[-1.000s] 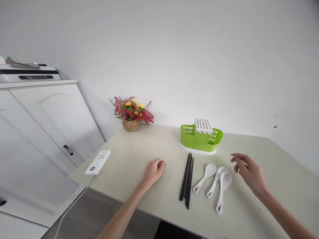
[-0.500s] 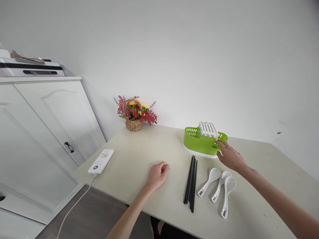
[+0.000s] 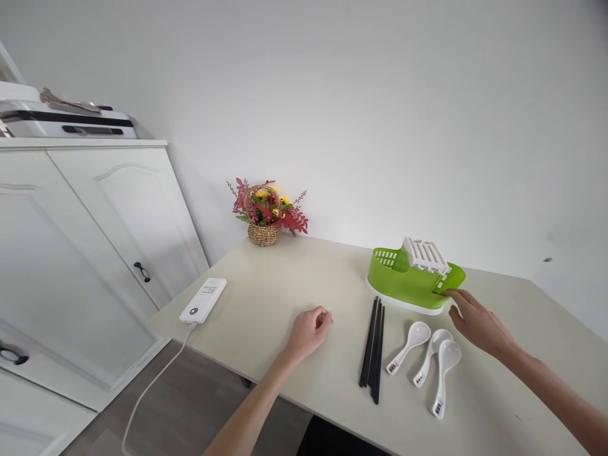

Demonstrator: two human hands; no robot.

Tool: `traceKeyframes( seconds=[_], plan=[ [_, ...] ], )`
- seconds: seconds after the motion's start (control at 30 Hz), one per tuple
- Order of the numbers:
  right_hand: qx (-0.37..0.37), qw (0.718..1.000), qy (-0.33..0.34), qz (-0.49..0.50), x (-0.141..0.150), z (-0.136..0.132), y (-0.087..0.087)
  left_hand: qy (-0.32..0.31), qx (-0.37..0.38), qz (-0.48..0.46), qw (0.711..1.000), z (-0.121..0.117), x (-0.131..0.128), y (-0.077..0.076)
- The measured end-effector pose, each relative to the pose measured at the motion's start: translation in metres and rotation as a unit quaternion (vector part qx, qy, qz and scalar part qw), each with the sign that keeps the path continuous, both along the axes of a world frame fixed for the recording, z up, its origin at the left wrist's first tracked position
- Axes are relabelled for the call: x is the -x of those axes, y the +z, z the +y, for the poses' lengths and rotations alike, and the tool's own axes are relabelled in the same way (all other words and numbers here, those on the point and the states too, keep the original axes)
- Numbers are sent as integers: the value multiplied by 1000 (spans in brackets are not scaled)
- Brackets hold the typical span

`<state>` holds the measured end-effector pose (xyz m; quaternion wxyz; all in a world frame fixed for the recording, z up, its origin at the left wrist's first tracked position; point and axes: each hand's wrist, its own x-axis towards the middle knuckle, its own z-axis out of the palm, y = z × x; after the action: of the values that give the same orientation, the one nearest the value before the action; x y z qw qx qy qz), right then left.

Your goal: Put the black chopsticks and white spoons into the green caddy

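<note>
A green utensil holder (image 3: 401,284) with slotted walls stands on a white base tray (image 3: 403,302) at the back right of the table. A white slotted rack (image 3: 426,254) sits across its middle. My right hand (image 3: 477,323) has hold of the holder's right end, fingers over the low front rim and thumb beneath, outside the wall. On the bare tabletop, left of the black chopsticks (image 3: 373,348), rests my left hand (image 3: 311,330). Its fingers are curled with nothing visible in them. Three white spoons (image 3: 419,334) lie between the chopsticks and my right forearm.
A wicker basket of artificial flowers (image 3: 264,235) stands at the table's back left. A white power bank (image 3: 204,299) with a cable (image 3: 156,380) lies at the left edge. White cabinets (image 3: 109,253) flank the table, and a wall rises behind it.
The green holder has shifted to the right, its right end turning nearer to me. My right hand has moved with it, fingers now at the rim. My left hand stays in place.
</note>
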<state>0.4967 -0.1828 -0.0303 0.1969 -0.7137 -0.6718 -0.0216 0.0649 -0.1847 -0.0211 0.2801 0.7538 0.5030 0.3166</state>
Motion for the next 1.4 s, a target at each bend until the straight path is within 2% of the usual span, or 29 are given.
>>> traceKeyframes(
  seconds=[0.07, 0.2, 0.3, 0.37, 0.47, 0.6, 0.67, 0.87, 1.03, 1.17, 1.4],
  plan=[
    [-8, 1000, -5, 19, -3, -9, -3, -3, -8, 4, 1000, -1, 0, 0],
    [-75, 994, 8, 79, -5, -39, -8, -14, -22, 24, 999, -1, -1, 1],
    [-82, 983, -31, 160, -2, -68, -17, -15, -29, 55, 998, 0, -3, 2],
    [-60, 969, -70, 227, -1, -86, -27, -18, -35, 82, 996, -1, -6, 2],
    [-39, 935, -109, 336, -1, -109, -44, -16, -49, 124, 991, -6, -14, 1],
    [-54, 898, -191, 393, 4, -126, -54, -22, -65, 152, 986, -17, -34, -1],
    [-63, 891, -205, 401, 10, -130, -53, -25, -70, 159, 984, -23, -47, -1],
    [-73, 890, -187, 409, 23, -131, -48, -48, -79, 187, 978, -29, -76, 4],
    [-73, 890, -190, 408, 23, -130, -48, -59, -54, 241, 967, -30, -75, 13],
    [-78, 884, -190, 420, 23, -130, -49, -64, -52, 308, 948, -29, -75, 21],
    [-103, 878, -169, 436, 18, -125, -58, -63, -107, 408, 905, -30, -89, 23]
  ],
)
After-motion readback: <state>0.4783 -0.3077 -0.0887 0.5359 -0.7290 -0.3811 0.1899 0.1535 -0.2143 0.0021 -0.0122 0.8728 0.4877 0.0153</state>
